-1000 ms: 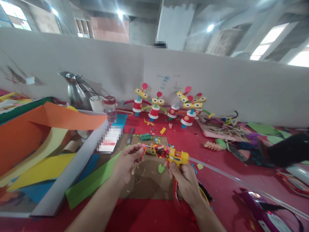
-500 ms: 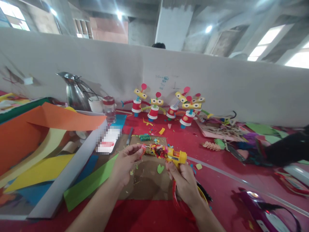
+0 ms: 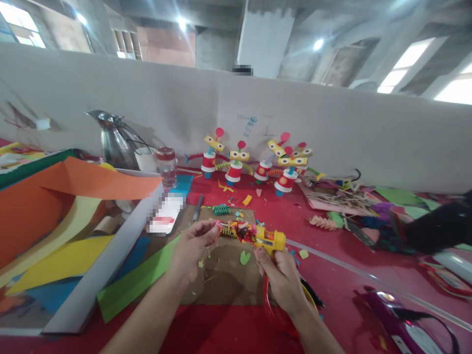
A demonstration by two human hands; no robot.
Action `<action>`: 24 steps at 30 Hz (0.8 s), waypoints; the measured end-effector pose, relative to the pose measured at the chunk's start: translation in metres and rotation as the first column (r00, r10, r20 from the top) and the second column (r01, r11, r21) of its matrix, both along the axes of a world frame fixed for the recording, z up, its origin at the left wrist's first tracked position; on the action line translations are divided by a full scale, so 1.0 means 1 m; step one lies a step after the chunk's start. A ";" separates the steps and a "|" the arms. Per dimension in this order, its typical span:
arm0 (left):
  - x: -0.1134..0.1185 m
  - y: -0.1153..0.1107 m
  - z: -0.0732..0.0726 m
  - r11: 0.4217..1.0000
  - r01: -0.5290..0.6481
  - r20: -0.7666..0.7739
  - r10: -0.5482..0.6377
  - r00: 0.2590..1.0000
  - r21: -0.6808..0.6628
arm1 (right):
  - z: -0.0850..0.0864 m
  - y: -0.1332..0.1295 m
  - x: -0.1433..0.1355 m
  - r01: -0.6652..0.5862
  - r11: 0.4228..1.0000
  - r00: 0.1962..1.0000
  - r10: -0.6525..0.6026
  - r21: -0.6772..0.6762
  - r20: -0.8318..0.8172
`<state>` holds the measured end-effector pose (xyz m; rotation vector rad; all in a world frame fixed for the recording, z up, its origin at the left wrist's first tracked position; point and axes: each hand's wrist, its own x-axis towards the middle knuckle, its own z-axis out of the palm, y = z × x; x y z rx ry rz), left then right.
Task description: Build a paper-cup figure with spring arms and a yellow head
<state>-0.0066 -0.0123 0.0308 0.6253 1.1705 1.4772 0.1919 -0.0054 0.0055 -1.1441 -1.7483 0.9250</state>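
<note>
The right hand (image 3: 282, 278) grips a yellow glue gun (image 3: 271, 240), while the left hand (image 3: 190, 250) pinches a pink piece (image 3: 218, 226) beside its nozzle (image 3: 224, 224).

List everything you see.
Tabletop: one, red, beneath
Partition: one, white, behind
Paper-cup figures: five, red and white, by partition
Metal jug: one, silver, back left
Cup: one, white, beside jug
Glass jar: one, clear, back left
Open box: one, orange and white, left
Cardboard mat: one, brown, centre
Springy coils: two, teal and yellowish, mat
Stick pile: one, tan, back right
Boxy device: one, purple, front right
Loose paper: uncounted, multicoloured, scattered
Plastic pistol-shaped tool: one, yellow, centre
Small piece: one, pink, left of tool
Left hand: one, bare, on piece
Right hand: one, bare, around tool
</note>
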 end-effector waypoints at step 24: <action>-0.021 0.006 0.004 0.986 -0.099 0.081 0.089 0.993 0.132 | 0.010 0.070 0.106 0.565 0.823 0.606 -0.460 0.056 0.649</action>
